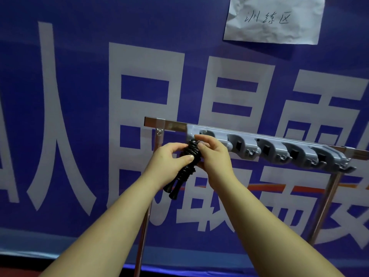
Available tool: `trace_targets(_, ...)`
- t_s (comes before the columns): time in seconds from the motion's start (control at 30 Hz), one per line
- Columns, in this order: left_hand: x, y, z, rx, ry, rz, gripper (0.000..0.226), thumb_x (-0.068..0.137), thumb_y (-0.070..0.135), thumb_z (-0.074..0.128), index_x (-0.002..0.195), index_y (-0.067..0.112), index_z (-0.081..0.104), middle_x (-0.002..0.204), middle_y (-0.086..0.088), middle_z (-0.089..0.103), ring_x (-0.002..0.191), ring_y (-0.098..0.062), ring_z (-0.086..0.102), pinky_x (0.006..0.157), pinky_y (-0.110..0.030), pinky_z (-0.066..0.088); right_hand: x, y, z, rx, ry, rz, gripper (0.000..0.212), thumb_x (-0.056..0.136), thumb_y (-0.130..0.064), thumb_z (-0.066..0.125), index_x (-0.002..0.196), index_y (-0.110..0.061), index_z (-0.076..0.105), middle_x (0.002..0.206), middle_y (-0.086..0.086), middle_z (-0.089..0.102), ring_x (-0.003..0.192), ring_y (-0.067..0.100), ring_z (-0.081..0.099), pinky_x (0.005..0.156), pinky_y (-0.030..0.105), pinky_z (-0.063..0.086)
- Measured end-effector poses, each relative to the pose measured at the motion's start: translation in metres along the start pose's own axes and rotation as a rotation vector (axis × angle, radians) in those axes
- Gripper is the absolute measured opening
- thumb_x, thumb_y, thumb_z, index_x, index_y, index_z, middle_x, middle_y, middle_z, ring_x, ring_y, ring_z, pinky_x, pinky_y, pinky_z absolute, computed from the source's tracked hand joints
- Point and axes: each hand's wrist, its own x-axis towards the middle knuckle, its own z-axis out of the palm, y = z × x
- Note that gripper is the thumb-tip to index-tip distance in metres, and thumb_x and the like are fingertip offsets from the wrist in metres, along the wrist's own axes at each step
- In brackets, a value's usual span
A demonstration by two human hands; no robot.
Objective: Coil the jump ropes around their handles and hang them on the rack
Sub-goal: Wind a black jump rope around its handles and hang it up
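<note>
A: Fingers (pixel 201 145) of both hands pinch the coiled black jump rope (pixel 187 162) at mid-frame, just left of the grey rack (pixel 269 145).

B: Coiling looks finished, then. Next it probably needs seating in the leftmost holder (pixel 208 134).

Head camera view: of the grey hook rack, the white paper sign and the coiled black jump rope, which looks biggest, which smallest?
1. Grey hook rack, widest.
2. White paper sign, cut off at the top edge.
3. Coiled black jump rope, partly hidden by both hands.
</note>
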Motion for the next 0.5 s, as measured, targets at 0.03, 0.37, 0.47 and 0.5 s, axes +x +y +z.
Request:
trace_targets(0.03, -0.001, 0.001, -0.001, 0.011, -0.003, 0.009, 0.042, 0.09, 0.02, 0.064, 0.13, 0.022, 0.053, 0.12, 0.0, 0.061, 0.101, -0.018, 0.065, 0.084, -0.038, 0.057, 0.0, 0.001, 0.0, -0.007, -0.003, -0.024, 0.026, 0.099, -0.008, 0.046, 0.11, -0.022, 0.064, 0.104, 0.002, 0.067, 0.092, 0.014, 0.067, 0.068, 0.023, 0.057)
trace_targets(0.37, 0.004, 0.002, -0.004, -0.047, -0.084, 0.023, 0.048, 0.092, 0.015, 0.06, 0.137, 0.031, 0.048, 0.123, 0.008, 0.055, 0.099, -0.009, 0.062, 0.083, -0.028, 0.056, 0.001, 0.008, 0.002, -0.237, 0.01, -0.198, 0.027, 0.099, -0.015, 0.045, 0.117, -0.023, 0.064, 0.113, 0.001, 0.058, 0.103, 0.012, 0.06, 0.085, 0.031, 0.057)
trace_targets(0.47, 0.007, 0.007, -0.009, 0.0, -0.139, 0.024, 0.048, 0.093, 0.015, 0.057, 0.138, 0.03, 0.047, 0.123, 0.008, 0.055, 0.106, -0.013, 0.061, 0.089, -0.034, 0.055, -0.003, 0.007, -0.006, -0.431, -0.039, -0.313, 0.028, 0.1, -0.025, 0.047, 0.124, -0.024, 0.062, 0.106, -0.006, 0.058, 0.1, 0.007, 0.059, 0.083, 0.023, 0.053)
trace_targets(0.5, 0.008, 0.009, -0.011, 0.029, -0.167, 0.031, 0.048, 0.094, 0.015, 0.056, 0.138, 0.029, 0.047, 0.123, 0.009, 0.054, 0.108, -0.012, 0.059, 0.09, -0.032, 0.054, -0.004, 0.006, -0.009, -0.511, -0.073, -0.341, 0.028, 0.099, -0.028, 0.048, 0.123, -0.025, 0.061, 0.104, -0.008, 0.059, 0.098, 0.005, 0.059, 0.081, 0.02, 0.051)
